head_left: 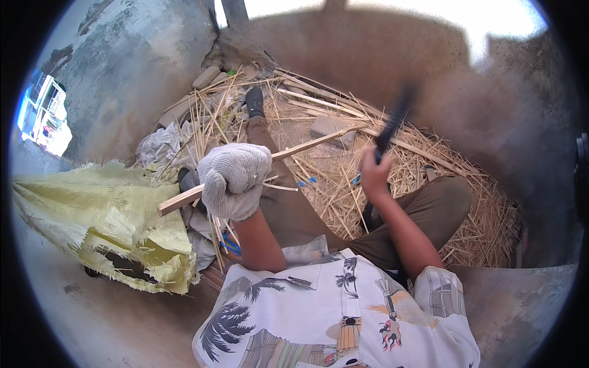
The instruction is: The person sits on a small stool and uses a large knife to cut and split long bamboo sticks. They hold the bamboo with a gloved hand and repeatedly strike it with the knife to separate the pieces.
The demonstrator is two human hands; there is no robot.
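My left hand [235,179], in a pale knitted work glove, is closed around a long wooden stick [310,144], perhaps split bamboo. The stick slants from the lower left up toward the middle right. A thin pale sliver [281,187] pokes out beside the glove. My bare right hand [375,175] grips a dark long-bladed knife [396,119], raised at a tilt to the right of the stick and apart from it. Motion blurs the blade, so its edge cannot be made out.
A torn yellow woven sack [116,214] lies at the left. My outstretched leg [261,132] and bent knee [438,205] frame a floor strewn with shavings [472,227]. Long wooden strips [331,101] lie along the back wall [392,52]. A flat block [333,130] rests mid-floor.
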